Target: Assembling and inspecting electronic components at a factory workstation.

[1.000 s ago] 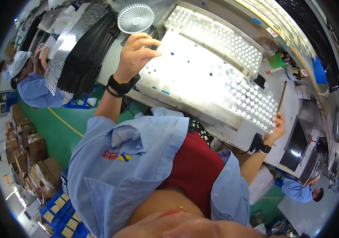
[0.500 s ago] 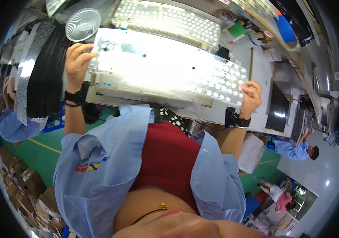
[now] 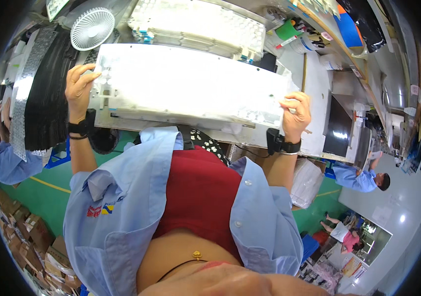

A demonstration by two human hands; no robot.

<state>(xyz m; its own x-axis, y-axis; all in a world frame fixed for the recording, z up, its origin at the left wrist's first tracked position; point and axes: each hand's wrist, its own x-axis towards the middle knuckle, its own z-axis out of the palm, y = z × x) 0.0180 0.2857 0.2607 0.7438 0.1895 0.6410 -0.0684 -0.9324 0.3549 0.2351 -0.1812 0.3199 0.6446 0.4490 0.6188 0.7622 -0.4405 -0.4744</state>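
1. Fingers: those of the left hand (image 3: 80,89) are curled and clamped on the left short end of a long white panel (image 3: 191,81); those of the right hand (image 3: 295,114) are pinched shut on its lower right corner. Each wrist carries a black band.
2. Panel: a wide, flat, pale translucent sheet, glaring under the lamp so that its surface detail cannot be read. It is held level between the two hands, just above the front edge of the counter (image 3: 314,98), in front of the person's chest.
3. Beneath and behind the panel: a second pale tray or frame (image 3: 171,121) lies just under its near edge; a stack of white studded sheets (image 3: 195,24) stands behind it.
4. To the left: a small white desk fan (image 3: 91,28), and a hanging bundle of black strips (image 3: 48,93) beside a silvery perforated strip (image 3: 19,108).
5. To the right: a dark screen (image 3: 337,129), a green-capped container (image 3: 285,29) and other small bottles.
6. Periphery: co-workers in blue shirts at the left edge (image 3: 8,163) and lower right (image 3: 363,178); cardboard boxes (image 3: 18,232) on the green floor.
7. Risk, judged: the sheet is long and held only at its ends, so it may sag or twist; the right hold is a corner pinch, likeliest to slip. A swing could strike the stack or fan.
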